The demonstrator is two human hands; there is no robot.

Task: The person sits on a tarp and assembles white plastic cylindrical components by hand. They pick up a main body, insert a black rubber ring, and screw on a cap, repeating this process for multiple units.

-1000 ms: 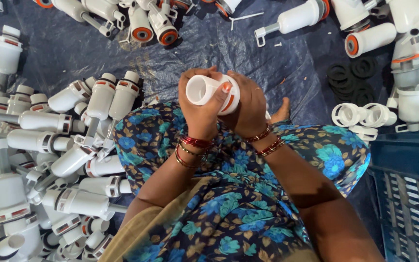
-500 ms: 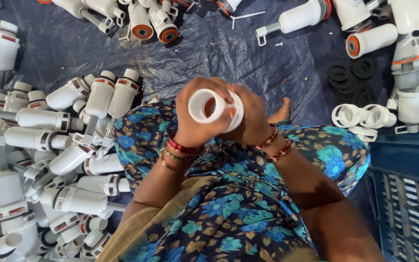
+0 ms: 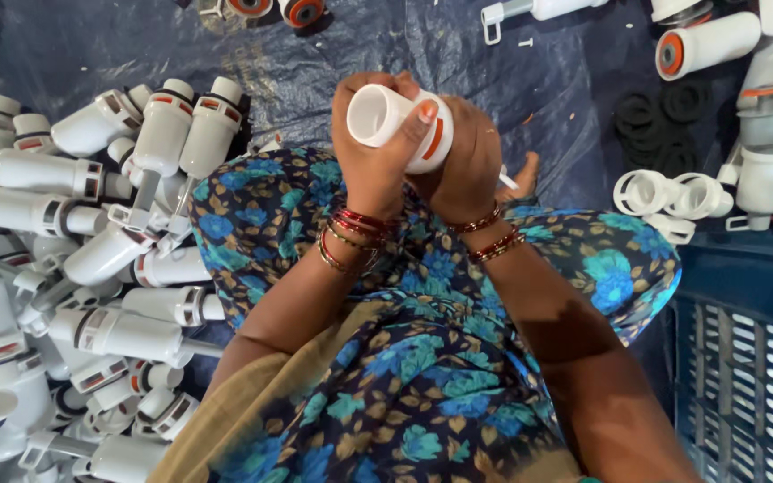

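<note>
Since half a second ago the white plastic fitting (image 3: 402,127) has tilted, its open mouth now facing up-left rather than straight at the camera. Left hand (image 3: 378,156) wraps its front, thumb across the rim; right hand (image 3: 469,161) clamps the back near the orange ring. Both closed on it, held above the lap. Step in hand looks like twisting or seating parts together; next calls for firm counter-rotation. Finished fittings (image 3: 118,259) piled to the left on the dark sheet (image 3: 297,63).

Just one view here, a head-worn cam looking almost straight down at the wearer's lap, pretty close in. The floral-print knees fill the bottom middle, and the dark tarp (image 3: 297,80) runs to the top edge, with a blue crate (image 3: 744,358) cut off at bottom right.
</note>
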